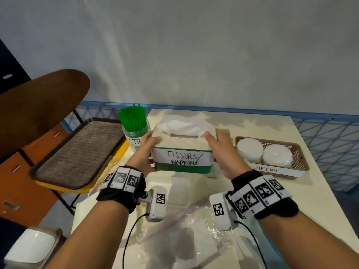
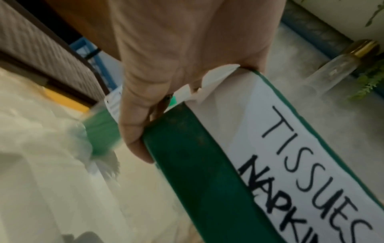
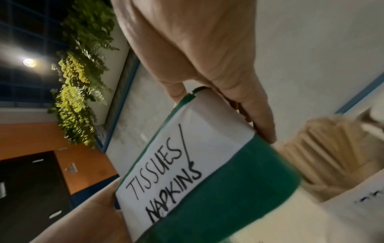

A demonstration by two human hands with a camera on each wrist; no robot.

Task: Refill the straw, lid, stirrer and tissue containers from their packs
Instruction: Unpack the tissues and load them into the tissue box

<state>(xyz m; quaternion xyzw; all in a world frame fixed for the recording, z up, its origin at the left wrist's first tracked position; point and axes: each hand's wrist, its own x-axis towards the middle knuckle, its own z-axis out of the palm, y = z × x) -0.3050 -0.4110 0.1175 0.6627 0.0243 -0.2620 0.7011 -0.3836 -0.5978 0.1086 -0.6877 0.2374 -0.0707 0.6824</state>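
Both hands clamp the tissue box (image 1: 181, 158) by its 2 ends, prob. to lift or shift it w/o tipping. The left hand (image 1: 148, 150) has its thumb on top and fingers curled round the left end; the right hand (image 1: 218, 150) lies w/ fingers nearly straight, pressed flat on the right end. The box sits mid table (image 1: 303, 193), tissues bulging from the top, so it looks filled. 1 straw jar (image 1: 136, 133) stands just left of it, packed w/ green straws. 1 lid basket (image 1: 297, 162) to the right holds 2 stacks of lids. Stirrers (image 3: 324, 144) show behind the box, blurred. Empty wrappers (image 1: 184, 230) lie near the front edge; count unclear.
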